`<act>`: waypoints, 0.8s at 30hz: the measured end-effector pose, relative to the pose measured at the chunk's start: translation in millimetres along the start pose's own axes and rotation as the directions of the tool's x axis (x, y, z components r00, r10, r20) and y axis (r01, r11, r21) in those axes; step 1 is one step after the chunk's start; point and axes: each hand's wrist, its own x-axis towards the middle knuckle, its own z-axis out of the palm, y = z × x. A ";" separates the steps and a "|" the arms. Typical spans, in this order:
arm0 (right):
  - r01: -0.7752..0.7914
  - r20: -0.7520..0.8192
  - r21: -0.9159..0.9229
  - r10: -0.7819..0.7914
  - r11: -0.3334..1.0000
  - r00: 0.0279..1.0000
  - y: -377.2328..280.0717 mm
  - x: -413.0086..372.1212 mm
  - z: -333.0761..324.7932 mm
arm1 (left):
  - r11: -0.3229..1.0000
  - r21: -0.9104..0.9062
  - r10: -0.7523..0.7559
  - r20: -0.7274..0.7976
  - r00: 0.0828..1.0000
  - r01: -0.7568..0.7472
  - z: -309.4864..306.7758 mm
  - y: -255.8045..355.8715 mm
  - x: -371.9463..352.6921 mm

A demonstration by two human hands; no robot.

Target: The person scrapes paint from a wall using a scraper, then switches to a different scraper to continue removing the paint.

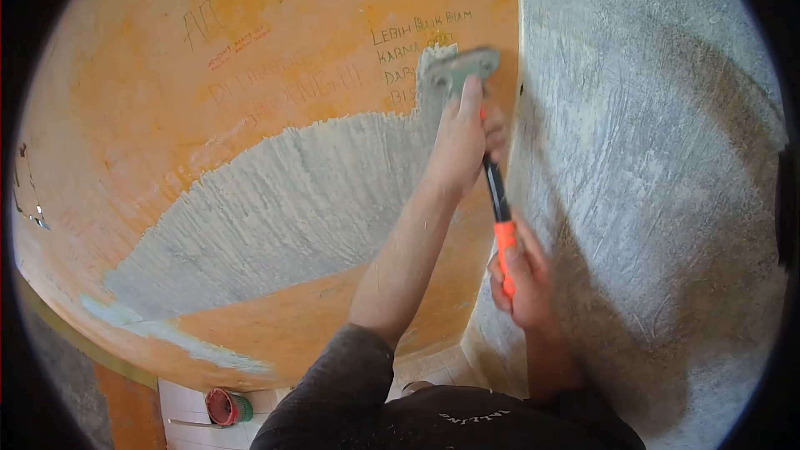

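Observation:
A long-handled scraper (pixel 498 192), with a black shaft and orange grips, is pressed with its grey metal head (pixel 477 61) to the orange wall near the corner. My left hand (pixel 467 129) is closed round the handle just below the head, one finger or the thumb lying along it towards the head. Lower down, my right hand (pixel 525 275) wraps the orange end grip. Around the head the orange paint gives way to a grey strip, and handwritten words lie just left of it. The hands and head are slightly blurred.
A broad grey scraped patch (pixel 292 192) spreads over the orange wall (pixel 250 58), with paint above and below. To the right stands a grey streaked wall (pixel 642 158) meeting it at a corner. On the white tiled floor are a red and green bucket (pixel 242 407) and a thin stick (pixel 193 424).

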 end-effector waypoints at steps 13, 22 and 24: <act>-0.393 0.195 0.097 0.369 0.915 0.909 154.1 -75.9 -22.0 | 0.974 -0.067 -0.228 -0.212 0.950 0.218 -108.6 -112.1 -129.1; -0.373 0.383 0.484 0.192 0.791 0.904 115.2 -62.7 -6.0 | 0.967 -0.060 -0.250 -0.037 0.967 0.248 -89.3 -54.4 -104.0; -0.366 0.390 0.524 0.165 0.769 0.906 110.3 -63.8 -3.1 | 0.964 -0.047 -0.265 -0.051 0.963 0.263 -81.4 -43.9 -98.9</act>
